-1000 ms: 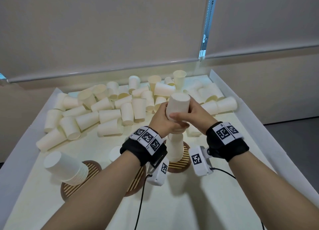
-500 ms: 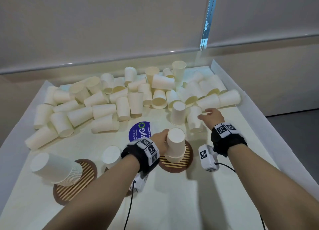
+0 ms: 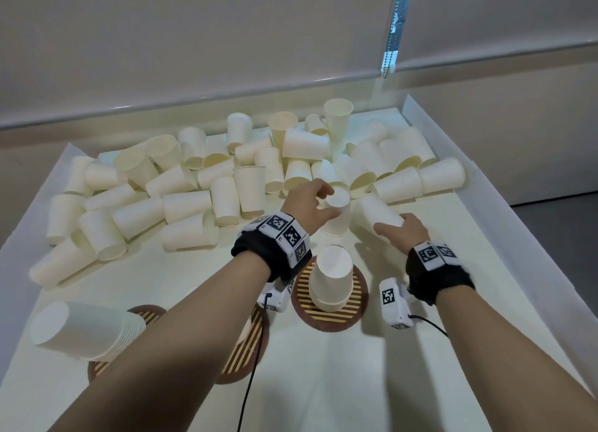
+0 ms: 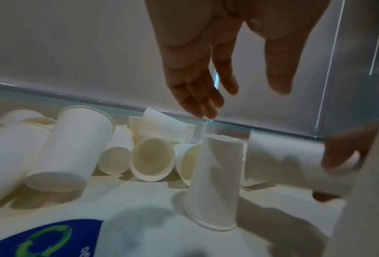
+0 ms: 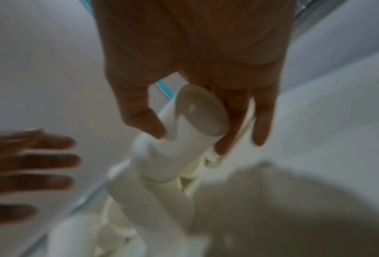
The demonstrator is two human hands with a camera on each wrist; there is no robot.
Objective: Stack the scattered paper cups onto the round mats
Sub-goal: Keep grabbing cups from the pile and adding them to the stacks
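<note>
A short stack of upside-down paper cups stands on the right round mat. Just beyond it stands a single upside-down cup; my left hand hovers over its top. In the left wrist view that hand has straight, spread fingers clear of the cup. My right hand grips the base end of a cup lying on its side. The right wrist view shows thumb and fingers of this hand round that cup. Scattered cups fill the far half of the table.
A tall tilted cup stack sits on the left mat. My left arm partly hides the middle mat. A blue sticker lies on the table under my left wrist. White raised walls edge the table; a wall rises behind.
Both hands let go of the stack on the right mat. My left hand moved forward over the single upside-down cup. My right hand reached into the pile and took hold of a lying cup.
</note>
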